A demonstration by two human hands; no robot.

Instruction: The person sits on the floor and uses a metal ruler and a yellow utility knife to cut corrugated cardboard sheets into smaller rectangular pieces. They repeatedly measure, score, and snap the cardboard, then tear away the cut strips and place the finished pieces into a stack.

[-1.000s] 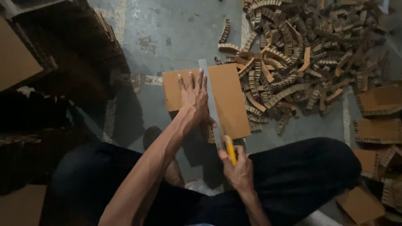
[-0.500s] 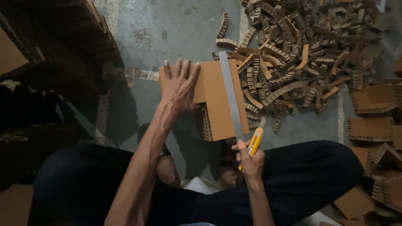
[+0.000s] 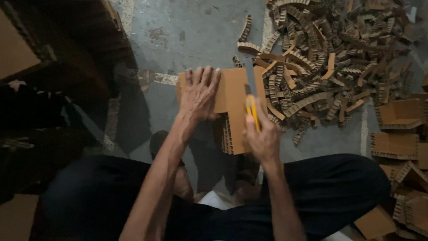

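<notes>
A corrugated cardboard block on the concrete floor is pressed flat by the open left hand. A yellow utility knife, on the block, is gripped by the right hand.

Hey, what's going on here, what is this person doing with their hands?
A person sits on the floor over a thick honeycomb cardboard block. The left hand lies flat on top of it, pressing it down. The right hand grips a yellow utility knife set against the block beside a metal ruler. A big pile of cut cardboard strips lies on the grey floor just beyond.
</notes>
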